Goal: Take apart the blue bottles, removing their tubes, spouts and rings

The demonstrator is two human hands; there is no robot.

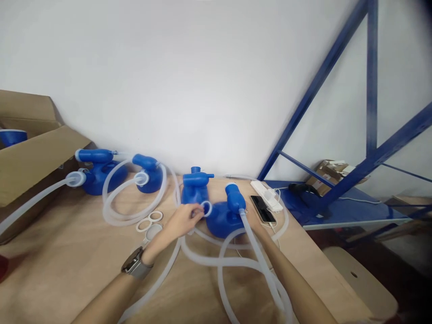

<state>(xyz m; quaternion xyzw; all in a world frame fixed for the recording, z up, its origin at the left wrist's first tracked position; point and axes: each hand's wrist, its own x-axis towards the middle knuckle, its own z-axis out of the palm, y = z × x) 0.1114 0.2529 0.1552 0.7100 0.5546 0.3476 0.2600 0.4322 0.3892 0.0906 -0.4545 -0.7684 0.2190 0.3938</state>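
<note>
Pinches white plastic ring [211, 209] in left grip [187, 218], nearer hand, at mouth end of squat blue plastic jug [219, 222]. Lies just right of left grip, long axis rightward toward right grip [254, 222]. Cannot tell right grip's closure: mostly hidden.

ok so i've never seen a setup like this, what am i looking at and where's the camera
There is no machine here: a person works with bare hands, and the one picture comes from a camera on their head, looking forward and down. The left hand, with a watch on its wrist, has its fingers at a white ring beside the nearest blue bottle. The right hand is mostly hidden behind that bottle, so its grip can't be seen. Also on the wooden table: more blue bottles, pale hoses, loose rings and a phone.
</note>
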